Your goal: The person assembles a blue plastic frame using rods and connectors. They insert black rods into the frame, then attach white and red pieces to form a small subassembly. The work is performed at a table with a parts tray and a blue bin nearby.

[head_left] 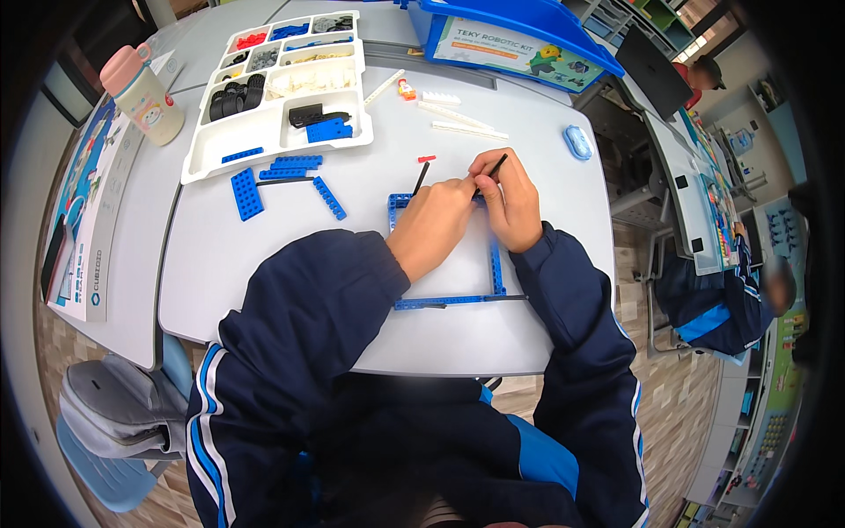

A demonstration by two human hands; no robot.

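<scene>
On the table before me lies a rectangular frame of blue toy beams [495,264]. My right hand [513,201] is closed over its far right corner, pinching a thin black axle rod [498,165] that slants up past the fingers. My left hand [433,227] reaches across the frame from the left, its fingers closed and meeting the right fingertips. What the left fingers grip is hidden. Another black axle rod [422,178] sticks up beyond the left hand, by the frame's far left part. A small red piece [427,159] lies just past the frame.
A white sorting tray [195,163] of bricks, wheels and beams stands at the far left, with loose blue pieces [247,194] in front. White beams [469,130], a minifigure [406,90], a blue-and-clear small object [577,142] and a blue bin [519,40] lie farther back. A bottle [145,101] stands left.
</scene>
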